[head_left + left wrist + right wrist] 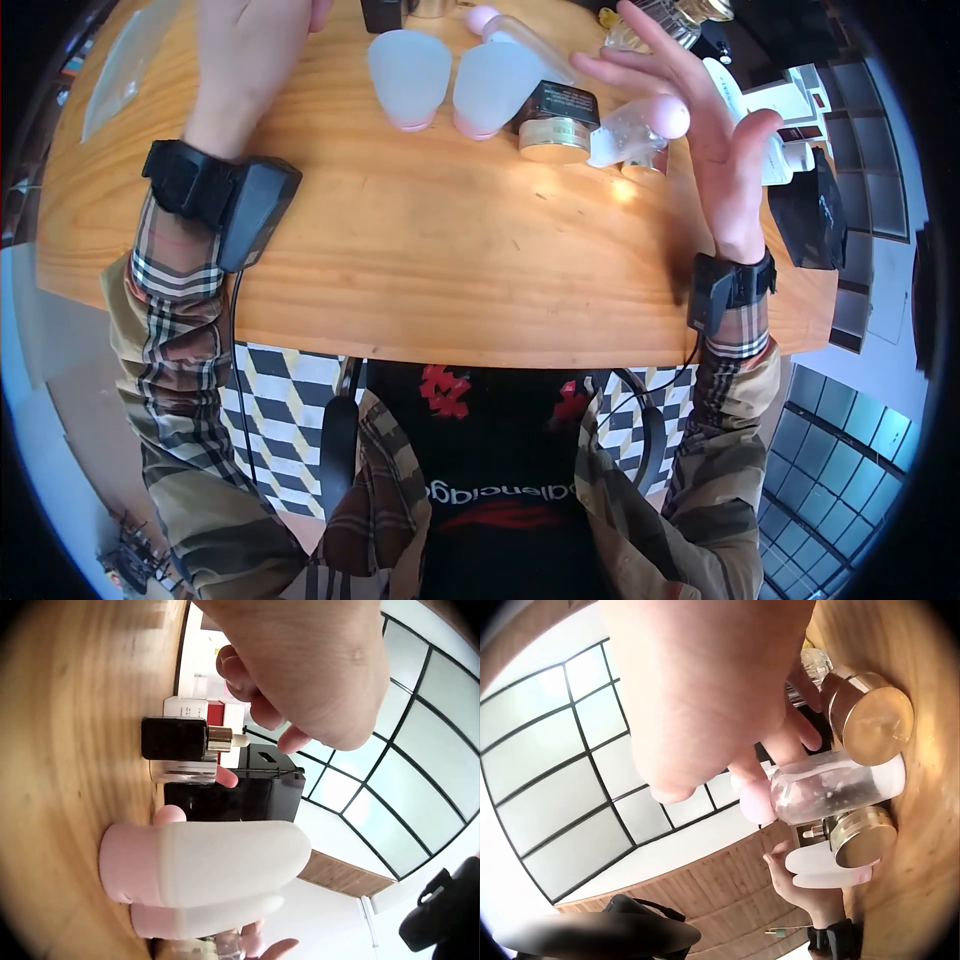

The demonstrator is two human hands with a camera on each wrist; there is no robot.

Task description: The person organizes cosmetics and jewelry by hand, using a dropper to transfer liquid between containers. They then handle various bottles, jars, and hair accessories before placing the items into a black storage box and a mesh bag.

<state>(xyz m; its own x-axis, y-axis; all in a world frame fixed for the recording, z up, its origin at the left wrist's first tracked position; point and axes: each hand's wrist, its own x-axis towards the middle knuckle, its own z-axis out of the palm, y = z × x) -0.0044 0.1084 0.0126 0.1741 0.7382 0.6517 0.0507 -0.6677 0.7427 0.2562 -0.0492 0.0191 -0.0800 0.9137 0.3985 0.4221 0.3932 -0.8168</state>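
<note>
Right hand (714,128) — spread, holding nothing, beside pink-topped bottle (821,791); left hand (311,679) — relaxed, empty.

The person wore a tan-and-brown jacket (205,475) with plaid cuffs (175,275) over a black top (480,560) bearing white lettering (500,492). Red patches (443,390) showed farther down, perhaps on another garment. Black straps (190,182) circled both wrists, each carrying a dark, angular housing (260,210) with a thin black cable (236,370).
</note>
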